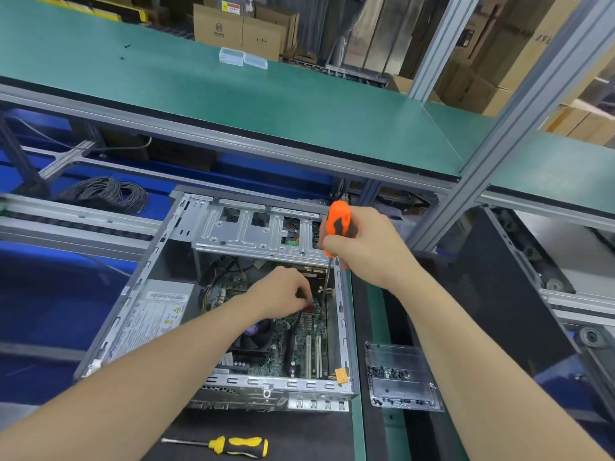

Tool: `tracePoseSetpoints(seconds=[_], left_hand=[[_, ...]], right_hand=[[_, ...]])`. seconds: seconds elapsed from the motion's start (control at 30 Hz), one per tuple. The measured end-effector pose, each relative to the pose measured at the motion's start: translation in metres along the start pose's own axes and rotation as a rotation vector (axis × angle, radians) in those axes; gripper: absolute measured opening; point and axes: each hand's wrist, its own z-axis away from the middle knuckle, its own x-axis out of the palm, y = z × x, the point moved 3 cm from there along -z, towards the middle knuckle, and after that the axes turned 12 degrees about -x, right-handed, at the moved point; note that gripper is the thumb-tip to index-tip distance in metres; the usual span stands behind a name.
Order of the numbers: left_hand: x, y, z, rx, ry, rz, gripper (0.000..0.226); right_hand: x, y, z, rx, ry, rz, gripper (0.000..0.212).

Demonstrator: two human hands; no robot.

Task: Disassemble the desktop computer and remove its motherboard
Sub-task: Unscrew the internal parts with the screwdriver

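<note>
An open desktop case (139, 287) lies on its side before me, its green motherboard (299, 347) exposed inside with a fan (253, 337) and a silver power supply (156, 314). My right hand (362, 244) grips an orange screwdriver (336, 221), held upright with its shaft (327, 281) reaching down into the case near the right wall. My left hand (283, 291) is inside the case over the board, its fingers curled and pinching something small beside the shaft; I cannot make out what it is.
A yellow screwdriver (239, 445) lies on the black mat in front of the case. A clear plastic tray (399, 377) with several dark screws sits to the right. A black side panel (492, 294) lies further right. A green shelf (233, 94) overhangs behind.
</note>
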Motion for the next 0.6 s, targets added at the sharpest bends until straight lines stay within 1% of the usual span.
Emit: tracePoseSetpoints(seconds=[0.07,0.1,0.3,0.4,0.5,0.6], left_hand=[[0.012,-0.004,-0.005,-0.041,-0.032,-0.070,0.018],[0.016,-0.005,-0.007,-0.061,-0.039,-0.096,0.019],[0.033,-0.009,-0.016,-0.052,0.051,-0.167,0.023],[0.036,-0.013,-0.016,-0.021,0.037,-0.143,0.030],[0.035,-0.016,-0.016,-0.028,0.038,-0.062,0.035],[0.034,-0.018,-0.016,-0.023,0.039,-0.021,0.033]], right_hand=[[-0.002,0.003,-0.001,-0.003,0.057,0.037,0.020],[-0.005,0.003,-0.001,-0.009,0.086,0.049,0.022],[-0.025,-0.002,0.001,-0.031,0.219,0.075,0.023],[-0.033,-0.007,0.002,-0.032,0.246,0.066,0.028],[-0.035,-0.010,0.002,-0.025,0.258,0.034,0.033],[-0.037,-0.011,0.002,-0.013,0.264,-0.011,0.038]])
